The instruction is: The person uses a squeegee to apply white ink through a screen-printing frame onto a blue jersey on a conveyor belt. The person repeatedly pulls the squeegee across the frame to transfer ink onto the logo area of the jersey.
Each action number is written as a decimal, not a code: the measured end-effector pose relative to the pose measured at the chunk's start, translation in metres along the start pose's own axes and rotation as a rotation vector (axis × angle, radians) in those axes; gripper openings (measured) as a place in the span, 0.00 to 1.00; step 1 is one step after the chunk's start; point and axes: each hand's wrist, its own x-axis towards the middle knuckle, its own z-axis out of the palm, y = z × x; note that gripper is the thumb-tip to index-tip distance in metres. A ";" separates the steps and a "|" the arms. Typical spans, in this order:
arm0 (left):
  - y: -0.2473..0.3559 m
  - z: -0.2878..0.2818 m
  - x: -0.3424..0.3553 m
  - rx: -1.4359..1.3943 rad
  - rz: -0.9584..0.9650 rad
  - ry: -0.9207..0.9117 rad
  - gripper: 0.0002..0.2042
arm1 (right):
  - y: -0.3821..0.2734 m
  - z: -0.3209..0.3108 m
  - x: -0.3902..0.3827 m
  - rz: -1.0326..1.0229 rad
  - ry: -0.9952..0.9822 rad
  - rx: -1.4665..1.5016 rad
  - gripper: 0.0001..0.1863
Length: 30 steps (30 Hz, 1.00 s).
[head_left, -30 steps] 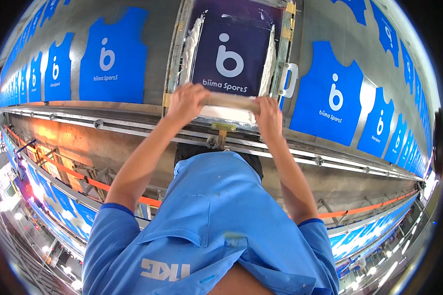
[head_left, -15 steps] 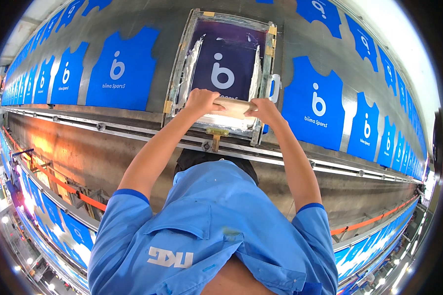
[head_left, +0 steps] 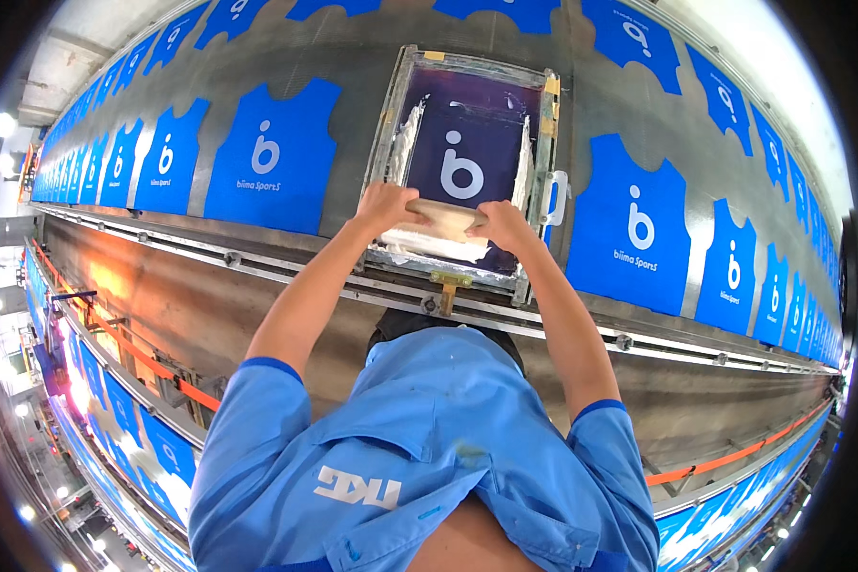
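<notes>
Both my hands grip a pale, wooden-looking squeegee (head_left: 445, 216) across the near part of a screen-printing frame (head_left: 546, 129). My left hand (head_left: 386, 208) is closed round its left end and my right hand (head_left: 503, 227) round its right end. White ink (head_left: 448, 247) lies along the squeegee's near side, with more smeared up both sides of the dark mesh (head_left: 477, 119). A white round-shaped logo (head_left: 462, 176) shows in the mesh beyond the squeegee. The squeegee's lower edge is hard to make out.
The frame rests on a long grey table (head_left: 357, 124). Blue sleeveless vests with white prints lie in rows, one vest (head_left: 272, 157) left of the frame and another (head_left: 631, 229) right. A metal rail (head_left: 286, 270) follows the near edge. A white handle (head_left: 557, 198) sits at the frame's right side.
The whole view has shifted, so the frame appears lower and further right. Against the frame, my hands and the squeegee have moved slightly left and away from me, covering small lettering below the logo.
</notes>
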 end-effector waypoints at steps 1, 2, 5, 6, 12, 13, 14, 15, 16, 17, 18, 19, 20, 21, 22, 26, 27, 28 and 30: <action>-0.003 0.005 -0.011 -0.079 -0.049 -0.042 0.33 | -0.001 0.007 -0.002 0.007 -0.041 0.021 0.25; -0.009 0.010 -0.011 -0.069 -0.033 -0.044 0.33 | -0.001 0.012 -0.003 0.015 -0.082 0.042 0.26; -0.017 0.017 -0.003 -0.052 0.027 -0.014 0.31 | 0.000 0.005 0.014 0.089 -0.229 0.061 0.25; -0.020 0.015 0.001 -0.099 0.030 -0.055 0.31 | -0.001 -0.001 0.022 0.107 -0.316 0.084 0.26; -0.029 -0.019 0.040 -0.324 0.058 -0.222 0.30 | -0.001 -0.058 0.041 0.121 -0.356 0.184 0.31; -0.026 -0.028 0.051 -0.292 0.059 -0.118 0.30 | 0.005 -0.072 0.032 -0.047 -0.071 0.245 0.32; -0.023 -0.037 0.060 -0.263 0.059 -0.011 0.29 | 0.006 -0.087 0.023 -0.069 0.159 0.353 0.30; -0.019 -0.047 0.073 -0.235 0.059 0.095 0.29 | 0.016 -0.100 0.022 -0.010 0.355 0.451 0.27; -0.013 -0.059 0.088 -0.217 0.056 0.137 0.29 | 0.027 -0.114 0.017 0.047 0.549 0.547 0.25; -0.008 -0.074 0.107 -0.198 0.058 0.177 0.29 | 0.046 -0.121 0.010 0.126 0.637 0.438 0.23; -0.003 -0.086 0.126 -0.178 0.061 0.219 0.30 | 0.072 -0.119 0.004 0.206 0.726 0.327 0.22; 0.002 -0.095 0.144 -0.153 0.113 0.264 0.26 | 0.095 -0.112 -0.003 0.291 0.814 0.213 0.20; -0.002 -0.097 0.162 -0.129 0.158 0.286 0.24 | 0.110 -0.101 -0.006 0.373 0.736 0.153 0.19; -0.012 -0.093 0.181 -0.104 0.198 0.314 0.22 | 0.123 -0.088 -0.008 0.373 0.683 0.090 0.22; -0.025 -0.086 0.194 -0.075 0.223 0.341 0.20 | 0.121 -0.078 -0.008 0.345 0.625 0.042 0.22; -0.020 -0.099 0.221 -0.251 0.135 -0.010 0.20 | 0.119 -0.047 -0.007 0.375 0.618 0.249 0.24; -0.014 -0.100 0.219 -0.258 0.134 -0.028 0.21 | 0.120 -0.044 -0.002 0.416 0.623 0.407 0.24; -0.013 -0.100 0.214 -0.242 0.121 -0.010 0.21 | 0.117 -0.041 0.005 0.447 0.621 0.573 0.24; -0.010 -0.095 0.197 -0.214 0.094 0.023 0.20 | 0.109 -0.043 0.013 0.504 0.603 0.770 0.23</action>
